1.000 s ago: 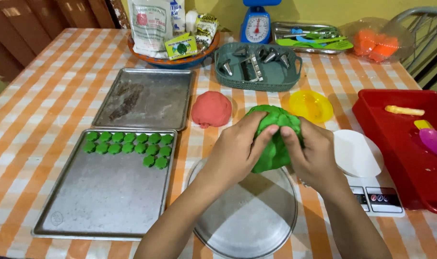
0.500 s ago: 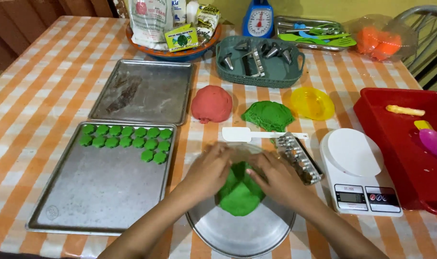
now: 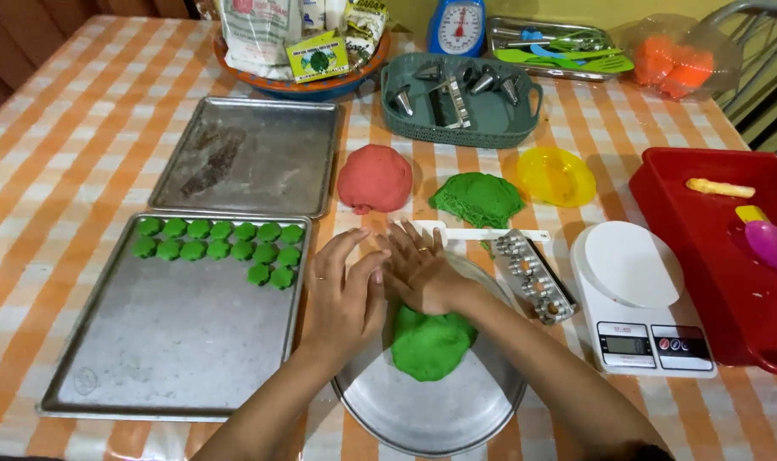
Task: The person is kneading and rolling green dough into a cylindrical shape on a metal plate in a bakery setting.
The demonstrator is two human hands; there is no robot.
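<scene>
Surface (image 3: pixel 81 128): orange & white check cloth. Dough lump (image 3: pixel 429 341) on near silver round pan (image 3: pixel 456 418): bright green; far dough piece (image 3: pixel 478 199) same green, dough ball (image 3: pixel 375 177) pinkish red. Small cut pieces (image 3: pixel 218 239) green on grey metal tray (image 3: pixel 149 358). Small bowl (image 3: pixel 556 175) yellow, basket (image 3: pixel 461 119) teal, tub (image 3: pixel 721 256) at right red, scale (image 3: pixel 640 299) white w/ black display.

red dough ball (image 3: pixel 375 177), yellow bowl (image 3: pixel 556 176), white kitchen scale (image 3: pixel 640 299), red tub (image 3: pixel 723 256).
</scene>
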